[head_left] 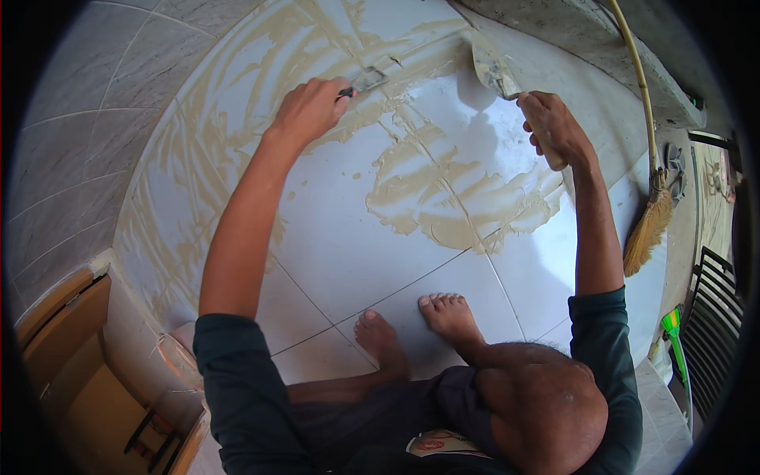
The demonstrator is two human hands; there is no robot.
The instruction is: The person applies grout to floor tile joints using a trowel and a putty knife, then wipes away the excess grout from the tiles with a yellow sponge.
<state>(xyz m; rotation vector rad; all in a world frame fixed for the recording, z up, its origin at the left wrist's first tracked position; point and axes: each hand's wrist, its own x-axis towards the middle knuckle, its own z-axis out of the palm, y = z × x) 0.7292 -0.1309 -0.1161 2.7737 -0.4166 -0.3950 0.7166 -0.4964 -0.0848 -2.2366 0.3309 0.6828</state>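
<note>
My left hand (311, 109) is closed round the dark handle of a putty knife (369, 78), its flat blade over the smeared floor. In my right hand (556, 127) is a pointed trowel (492, 70) with a pale wooden handle; its blade, marked with beige residue, tilts up and away from me. Both tools point toward the far side. Beige grout (427, 190) lies wet on the white floor tiles (317, 237), in a thick patch between my arms and in streaks to the left and far side. It covers parts of the tile joints.
My bare feet (451, 317) rest on the tiles close to me. A straw broom (651, 218) leans at the right by a concrete ledge (586, 47). Grey tiled wall (79, 119) rises on the left, above a wooden frame (71, 332). A green-topped tool (673, 323) and dark slatted chair (711, 317) stand right.
</note>
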